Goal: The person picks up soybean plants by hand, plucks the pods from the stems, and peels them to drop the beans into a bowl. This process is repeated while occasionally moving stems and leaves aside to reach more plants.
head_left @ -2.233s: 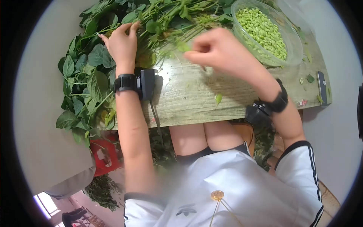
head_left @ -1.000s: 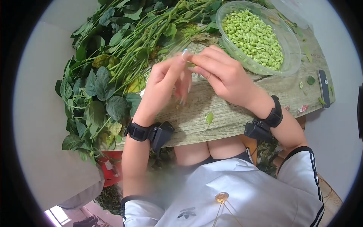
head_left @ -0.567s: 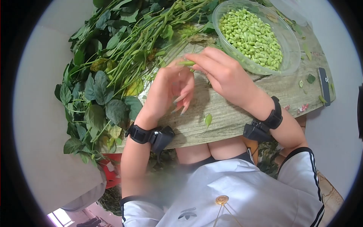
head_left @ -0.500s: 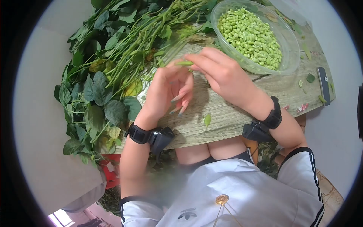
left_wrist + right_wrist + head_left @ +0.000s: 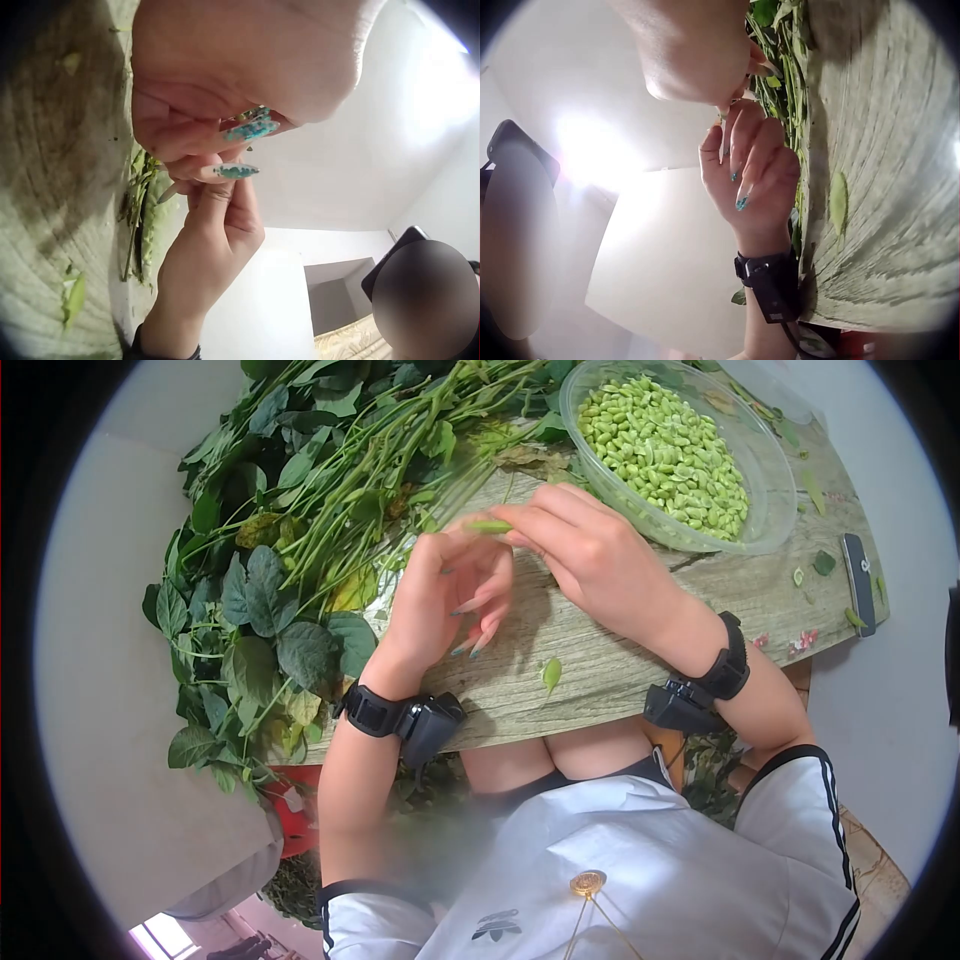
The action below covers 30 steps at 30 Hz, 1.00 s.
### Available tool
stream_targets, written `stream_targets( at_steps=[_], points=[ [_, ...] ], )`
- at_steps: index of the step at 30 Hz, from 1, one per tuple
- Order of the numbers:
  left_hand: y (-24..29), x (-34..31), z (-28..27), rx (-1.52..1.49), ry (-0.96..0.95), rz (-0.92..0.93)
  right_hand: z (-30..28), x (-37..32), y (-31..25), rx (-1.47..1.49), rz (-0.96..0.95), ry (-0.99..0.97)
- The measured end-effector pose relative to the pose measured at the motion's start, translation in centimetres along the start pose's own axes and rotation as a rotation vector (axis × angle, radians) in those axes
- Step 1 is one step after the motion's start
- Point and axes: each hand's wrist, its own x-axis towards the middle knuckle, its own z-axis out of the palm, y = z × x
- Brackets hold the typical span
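A slim green soybean pod (image 5: 488, 527) spans the gap between the two hands, above the near part of the table. My right hand (image 5: 592, 555) pinches its right end between thumb and fingertips. At the other end is my left hand (image 5: 450, 590), thumb and forefinger on the pod, remaining fingers curled loosely toward the palm. Long nails with blue-green glitter show on the left hand (image 5: 754, 165) in the right wrist view. Shelled green soybeans (image 5: 665, 455) fill much of a clear plastic bowl (image 5: 778, 525) beyond the right hand.
Leafy soybean stalks (image 5: 350, 510) are heaped along the left and back of the wooden table (image 5: 600, 670). One loose pod (image 5: 551, 674) lies near the front edge. A dark phone-like slab (image 5: 858, 585) sits at the right edge, leaf scraps (image 5: 823, 563) beside it.
The left hand has come back from the stalks and met the right hand in front of the bowl. A pod now shows between them. Over the last half second both hands barely move.
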Motion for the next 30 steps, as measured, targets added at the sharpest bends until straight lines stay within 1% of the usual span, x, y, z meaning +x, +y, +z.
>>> stream_targets(
  at_steps=[12,15,17,23,27,30],
  points=[
    [-0.24,0.05,0.12,-0.001,0.024,-0.021,-0.17,-0.03,0.09,-0.039,-0.008,-0.024],
    [-0.16,-0.08,0.24,0.005,0.056,-0.031,-0.11,-0.11,0.05,-0.064,-0.015,-0.047],
    [-0.10,-0.02,0.52,-0.034,0.124,-0.038,-0.09,-0.13,0.10,-0.081,-0.017,-0.058],
    [-0.32,0.04,0.29,-0.035,0.124,-0.037,0.08,-0.29,0.18,-0.134,-0.041,-0.068],
    [-0.11,-0.01,0.48,0.003,0.118,-0.035,0.06,-0.42,0.14,-0.104,-0.018,-0.046],
    [-0.03,-0.05,0.53,0.010,0.155,-0.018,0.11,-0.34,0.12,-0.082,0.021,-0.037]
  ],
)
